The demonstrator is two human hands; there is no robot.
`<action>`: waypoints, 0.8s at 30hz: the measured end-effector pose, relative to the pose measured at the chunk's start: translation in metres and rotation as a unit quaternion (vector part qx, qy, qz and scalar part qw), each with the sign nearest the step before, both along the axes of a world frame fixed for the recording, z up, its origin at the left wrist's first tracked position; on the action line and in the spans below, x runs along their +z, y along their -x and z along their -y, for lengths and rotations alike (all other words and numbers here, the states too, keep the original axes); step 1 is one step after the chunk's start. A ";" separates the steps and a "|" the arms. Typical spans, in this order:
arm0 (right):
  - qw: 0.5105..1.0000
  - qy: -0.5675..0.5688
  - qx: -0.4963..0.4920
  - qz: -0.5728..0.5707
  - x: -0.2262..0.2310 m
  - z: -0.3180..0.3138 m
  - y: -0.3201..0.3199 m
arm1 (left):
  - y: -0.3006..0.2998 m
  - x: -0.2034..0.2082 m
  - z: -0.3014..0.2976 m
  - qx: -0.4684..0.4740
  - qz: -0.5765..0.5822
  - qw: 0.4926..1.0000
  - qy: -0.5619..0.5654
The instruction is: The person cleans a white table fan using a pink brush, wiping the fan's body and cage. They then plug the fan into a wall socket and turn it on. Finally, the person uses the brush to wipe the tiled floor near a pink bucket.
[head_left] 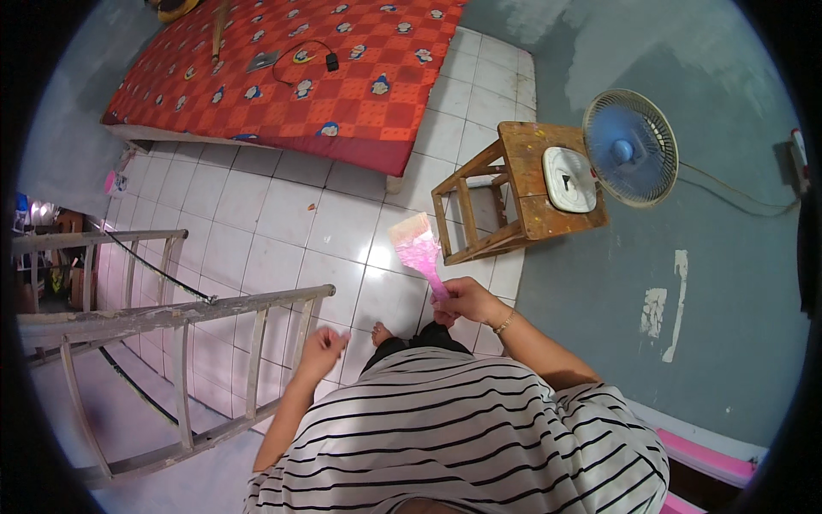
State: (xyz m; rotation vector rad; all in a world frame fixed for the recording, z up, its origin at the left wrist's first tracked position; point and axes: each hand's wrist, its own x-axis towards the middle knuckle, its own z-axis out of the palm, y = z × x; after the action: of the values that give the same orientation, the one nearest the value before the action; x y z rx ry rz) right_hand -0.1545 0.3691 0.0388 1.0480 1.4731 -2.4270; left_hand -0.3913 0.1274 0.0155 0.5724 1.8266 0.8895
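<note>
Pink brush (419, 254) — in right fingers (450, 305), ladder (240, 303), fan (624, 152)

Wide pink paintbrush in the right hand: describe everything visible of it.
The wide, flat pink paintbrush has pale bristles, a pink body with whitish patches, and a slim pink handle, apparently plastic. The bare right hand grips the handle's lower end; the bristles point away from the person, slightly left, touching nothing visible.
</note>
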 end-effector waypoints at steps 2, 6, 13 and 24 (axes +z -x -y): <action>1.000 -0.009 0.000 0.022 0.002 -0.002 0.004 | -0.003 -0.025 0.032 -0.141 -0.184 0.970 0.078; 0.999 -0.034 0.002 0.029 0.006 -0.001 0.018 | 0.009 -0.060 0.077 -0.242 -0.145 0.930 0.235; 0.999 -0.014 -0.003 0.045 0.010 0.008 0.038 | 0.030 -0.070 0.119 0.084 0.019 0.967 0.241; 0.999 -0.024 -0.010 0.039 0.012 0.022 0.050 | 0.039 -0.084 0.159 0.105 0.036 0.949 0.294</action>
State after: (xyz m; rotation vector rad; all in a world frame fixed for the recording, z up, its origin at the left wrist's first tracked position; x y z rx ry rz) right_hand -0.2040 0.3467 0.0509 1.1594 1.5104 -2.3464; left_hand -0.4305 -0.0319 -0.0688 -0.0309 1.9828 0.4474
